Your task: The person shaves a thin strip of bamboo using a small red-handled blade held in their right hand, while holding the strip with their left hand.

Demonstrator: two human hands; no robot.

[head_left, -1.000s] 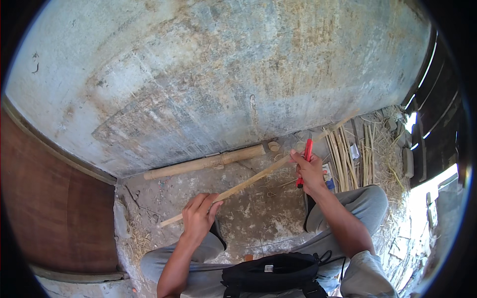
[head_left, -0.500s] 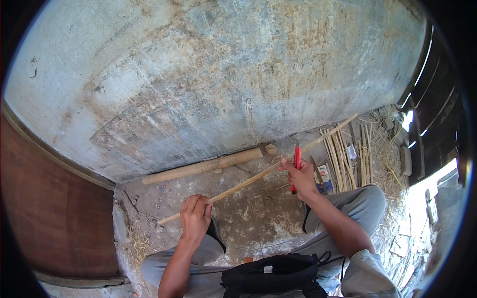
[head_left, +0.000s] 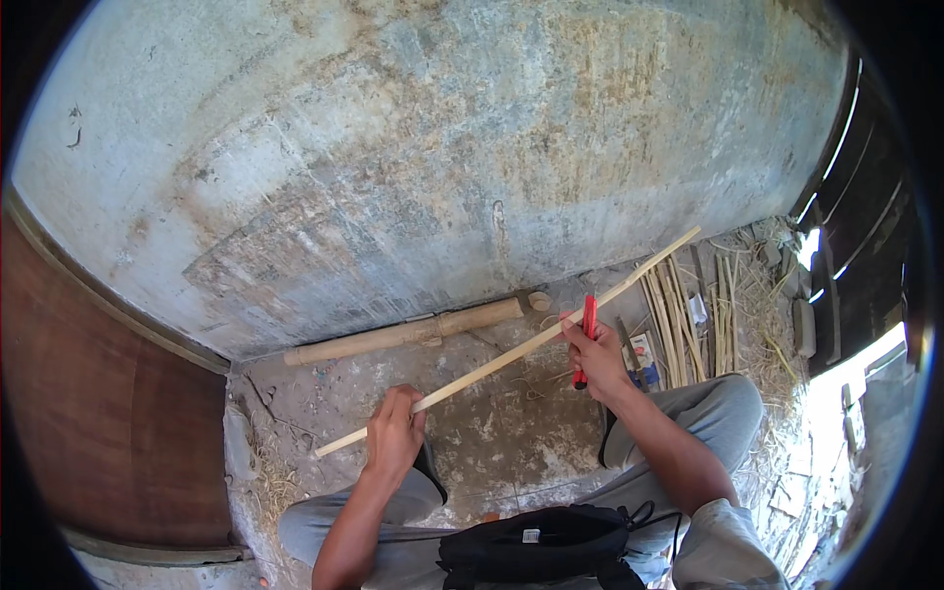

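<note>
A long pale bamboo strip (head_left: 492,367) slants across in front of me, its low end at the left and its far end up at the right. Near the low end, my left hand (head_left: 394,433) is closed around it. My right hand (head_left: 602,362) grips a red utility knife (head_left: 589,317), held nearly upright, and its fingertips also touch the strip. Whether the knife's blade is out, I cannot tell.
A thick bamboo pole (head_left: 408,333) lies along the foot of the stained wall (head_left: 442,147). Several split bamboo strips (head_left: 677,324) lie at the right, beside a long dark-bladed tool (head_left: 629,349). A brown panel (head_left: 128,393) stands at the left; a black bag (head_left: 536,551) rests at my lap.
The strip has turned so that a broader, paler face shows. My left hand has shifted slightly right with it, and the right hand has barely moved.
</note>
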